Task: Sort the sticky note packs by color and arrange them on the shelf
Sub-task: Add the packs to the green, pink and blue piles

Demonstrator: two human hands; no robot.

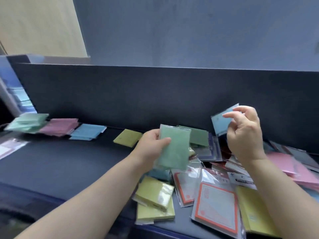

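My left hand [150,145] grips a green sticky note pack [173,147] above the dark shelf surface [69,163]. Up at the right, my right hand [245,135] pinches a blue pack [221,122] against the dark back panel. Sorted stacks lie along the back at the left: green [27,124], pink [59,126], blue [87,131] and a single yellow pack [127,138]. A loose heap of mixed packs [207,187] spreads below both hands: yellow, orange-bordered white, pink, green and purple ones.
A tall dark back panel [155,94] runs behind the surface. Stacked blue items [19,97] stand in a frame at the far left. A clear-wrapped pale pack [8,147] lies at the left edge. Pink packs [293,168] pile at the right.
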